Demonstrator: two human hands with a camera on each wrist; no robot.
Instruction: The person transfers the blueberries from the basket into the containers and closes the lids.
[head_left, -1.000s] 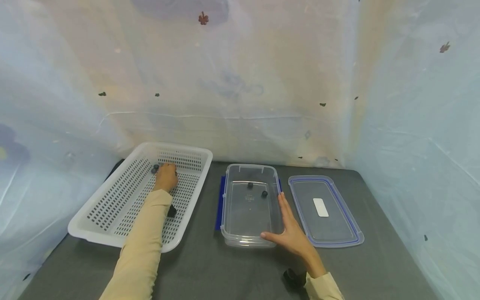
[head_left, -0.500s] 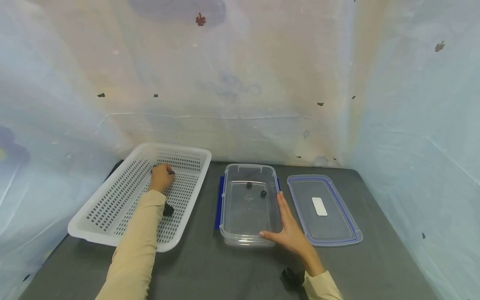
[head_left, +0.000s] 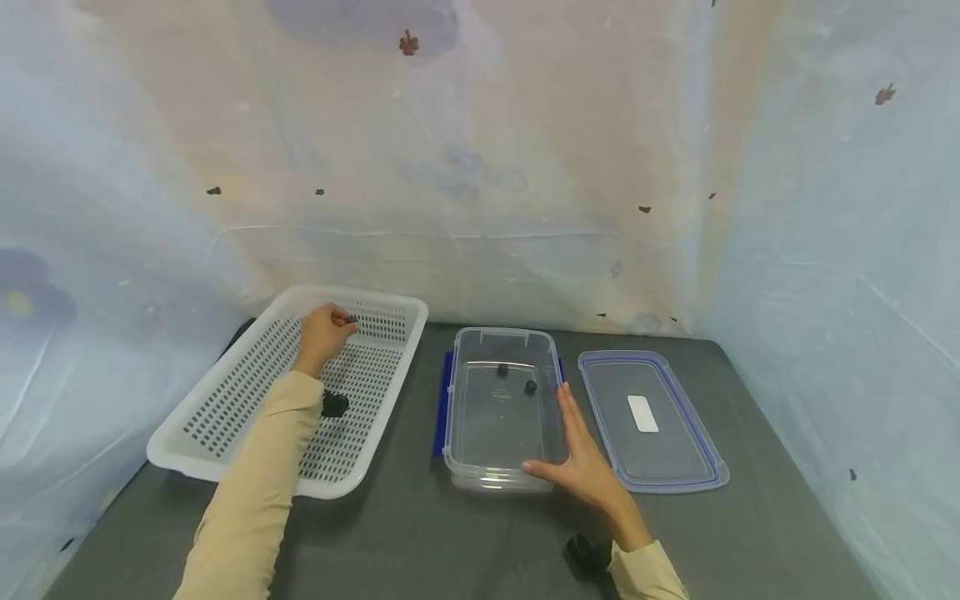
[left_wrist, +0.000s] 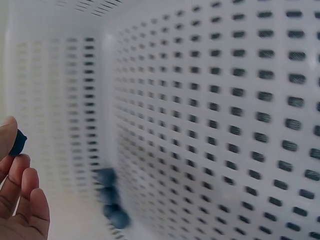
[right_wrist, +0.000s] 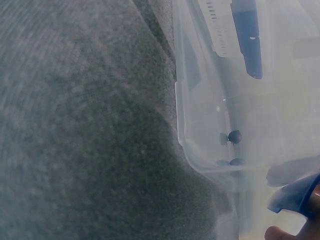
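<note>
Left hand (head_left: 322,335): pinches berry (left_wrist: 19,143) near basket's (head_left: 408,333) far edge; roundness risks slipping. Right hand (head_left: 585,467): spread wide, merely touching tub's (head_left: 476,429) right edge.

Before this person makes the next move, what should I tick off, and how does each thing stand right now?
1. Dark ball pinched by the left hand: ok.
2. Pinch firm enough to carry it: cannot tell; pictures don't show pressure.
3. Clear box uncovered: ok; the lid lies to its right.
4. Clear box steadied: ok, apparently; the right hand rests at its right edge.
5. White basket cleared of balls: not ok; a cluster of dark balls sits inside.
</note>
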